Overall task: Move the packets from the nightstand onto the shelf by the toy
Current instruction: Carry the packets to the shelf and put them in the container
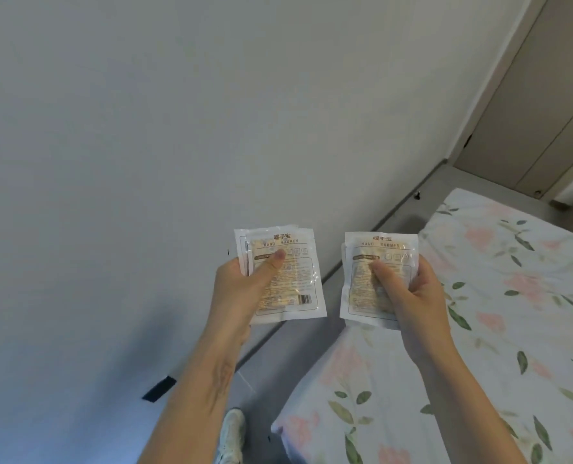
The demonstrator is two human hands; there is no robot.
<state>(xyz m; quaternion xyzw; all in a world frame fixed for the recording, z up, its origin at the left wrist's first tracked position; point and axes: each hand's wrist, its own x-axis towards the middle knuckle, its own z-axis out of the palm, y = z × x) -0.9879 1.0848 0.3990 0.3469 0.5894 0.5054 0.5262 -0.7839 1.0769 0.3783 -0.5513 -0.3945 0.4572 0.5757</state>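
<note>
Because each hand carries its own share, the packets are already off the nightstand and in transit. The left-hand packets (280, 274) look like a stack of at least two, a second edge showing behind the top-left corner; the right-hand packets (377, 274) show a similar doubled edge at the left. All are flat clear-and-white sachets printed "HAND WARMER", held upright in front of the wall (177, 128), the two stacks near each other but not touching.

Grip: left hand (241, 289) clamps its stack with the thumb across the printed face, fingers behind and out of sight. Right hand (412, 296) does likewise, thumb on the face, fingers wrapped round the right edge. Hands apart, each closed on its own stack.

Handling, judged: light, soft, granular fill inside glossy film. The film is likely slippery, so stacked packets may slide on each other. A thumb-over-face pinch near the middle keeps both layers trapped; holding by a sealed margin alone risks the rear one dropping. Not fragile, though sharp squeezing could strain a seam.

Surroundings: floral-print bed (479, 329) at lower right, grey floor (445, 182) between bed and wall, a white shoe (233, 430) below. Neither shelf, toy nor nightstand is in view.
</note>
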